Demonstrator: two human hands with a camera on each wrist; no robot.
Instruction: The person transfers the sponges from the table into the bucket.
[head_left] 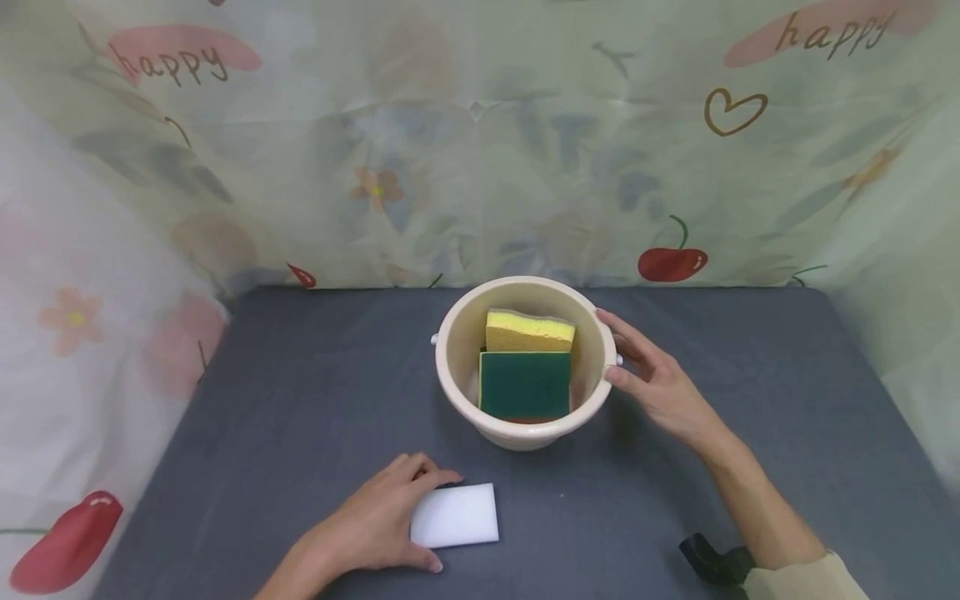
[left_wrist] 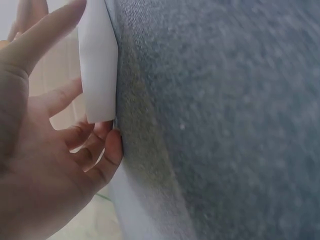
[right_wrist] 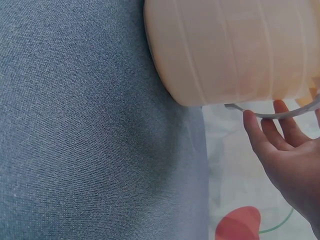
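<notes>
My left hand [head_left: 386,512] curls round a white block-shaped sponge [head_left: 457,515] low on the dark cloth, thumb on the near side and fingers on the far side. In the left wrist view, the white sponge [left_wrist: 99,65] stands between the thumb and the fingers [left_wrist: 107,160]. My right hand [head_left: 660,387] holds a cream bucket [head_left: 453,375] by the right side of its rim. Inside the bucket are a green-faced scouring sponge [head_left: 525,383] and a yellow sponge [head_left: 531,333] behind it. A thin handle [right_wrist: 275,116] hangs by the right fingers in the right wrist view.
Dark grey-blue cloth [head_left: 315,400] covers the table under the bucket. A printed curtain [head_left: 480,183] with cherries and flowers hangs behind and along both sides. A black device [head_left: 712,562] sits at the right wrist, beside a pale sleeve [head_left: 810,579].
</notes>
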